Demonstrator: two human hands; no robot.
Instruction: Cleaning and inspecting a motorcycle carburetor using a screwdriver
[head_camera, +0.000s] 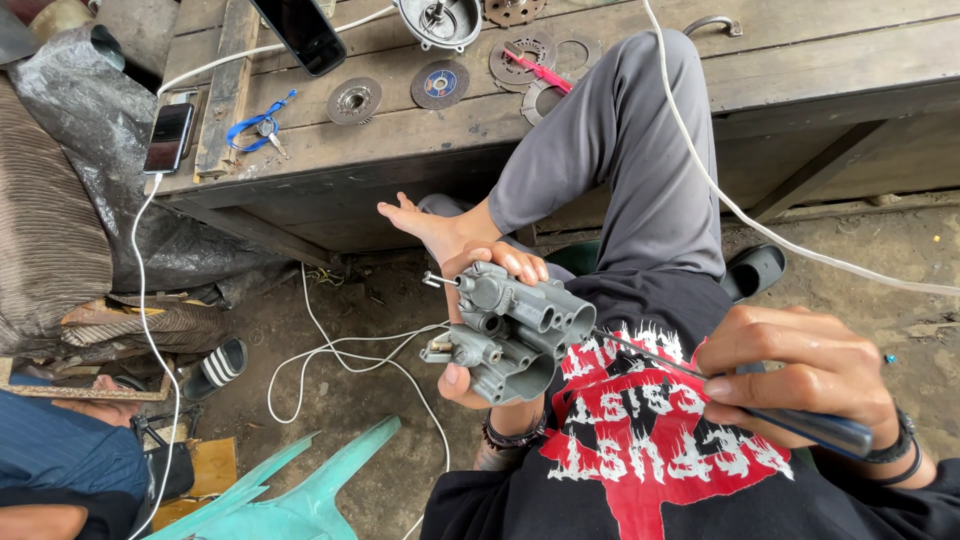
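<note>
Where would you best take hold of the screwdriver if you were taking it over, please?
By the dark handle, coming from its rear end at the right: the right hand already wraps it, and the thin shaft runs into the grey carburettor that the left hand holds.

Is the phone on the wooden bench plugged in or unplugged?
Plugged in: the white cable runs up into the bottom end of the phone lying on the bench.

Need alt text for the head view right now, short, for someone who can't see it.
A person's left hand holds a grey metal carburetor while the right hand works a screwdriver into it. Behind, a wooden bench carries grinding discs, a phone and white cable.
</note>
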